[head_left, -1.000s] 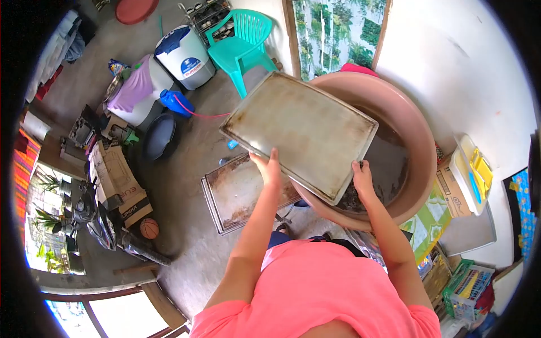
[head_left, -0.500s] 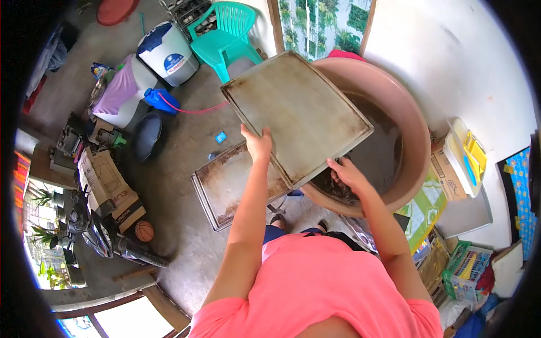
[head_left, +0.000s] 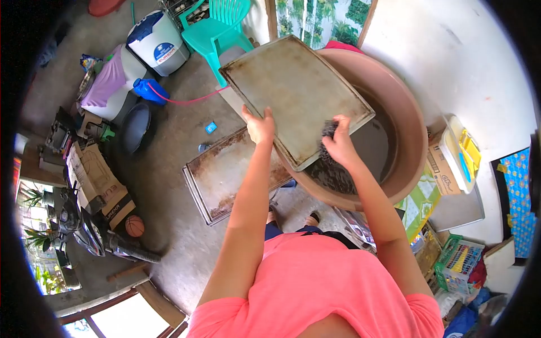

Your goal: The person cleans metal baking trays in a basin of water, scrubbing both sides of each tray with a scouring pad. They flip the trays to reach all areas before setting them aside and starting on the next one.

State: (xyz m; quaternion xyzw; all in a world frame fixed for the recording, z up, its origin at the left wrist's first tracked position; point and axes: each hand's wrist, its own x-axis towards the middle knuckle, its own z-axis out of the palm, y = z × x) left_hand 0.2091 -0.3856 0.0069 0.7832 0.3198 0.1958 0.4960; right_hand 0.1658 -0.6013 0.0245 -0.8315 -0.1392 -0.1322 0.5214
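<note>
A large baking tray [head_left: 301, 96] with brown stains round its rim is tilted over the left side of a wide brown basin [head_left: 410, 121] of dark water. My left hand [head_left: 260, 126] is closed on the tray's left edge. In my right hand [head_left: 341, 143] is a dark, coarse scouring pad [head_left: 327, 135], held against the tray's surface near its right front edge. Below my left forearm lies a stack of stained baking trays [head_left: 222, 177], partly hidden by that arm.
A green plastic chair [head_left: 217, 36] and a white washing machine [head_left: 158, 48] stand at the back left. Near them are a blue jug [head_left: 151, 90] and a black basin [head_left: 137, 127]. Cardboard boxes [head_left: 93, 174] and a basketball [head_left: 134, 226] lie farther left. A plastic crate [head_left: 459, 265] sits at the right.
My right hand has moved up from the tray's front edge onto its surface, bringing the scouring pad into plain view. My left hand keeps its hold on the tray.
</note>
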